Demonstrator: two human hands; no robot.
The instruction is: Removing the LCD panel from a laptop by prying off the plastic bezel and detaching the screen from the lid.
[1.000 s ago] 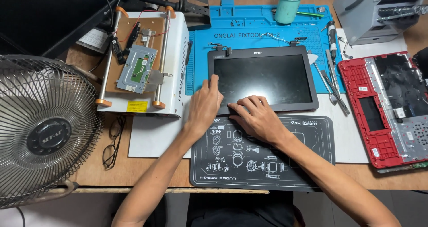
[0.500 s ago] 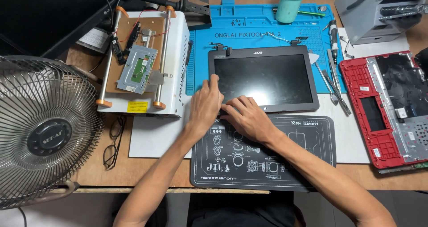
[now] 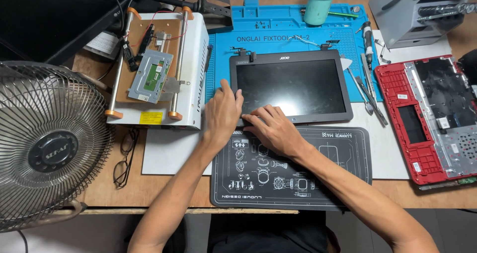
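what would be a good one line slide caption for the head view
Both bare hands, left hand and right hand, press the lower-left corner of a black-framed laptop screen panel lying on a blue repair mat.

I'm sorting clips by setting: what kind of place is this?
Most likely an electronics repair bench. Both hands, left hand and right hand, rest on a detached laptop screen lying on a blue repair mat, with an opened red laptop base and tweezers nearby.

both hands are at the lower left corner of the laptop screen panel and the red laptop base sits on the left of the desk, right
Not quite. The red laptop base sits on the right of the desk, as the head view shows. Both the left hand and right hand are at the laptop screen panel's lower left corner.
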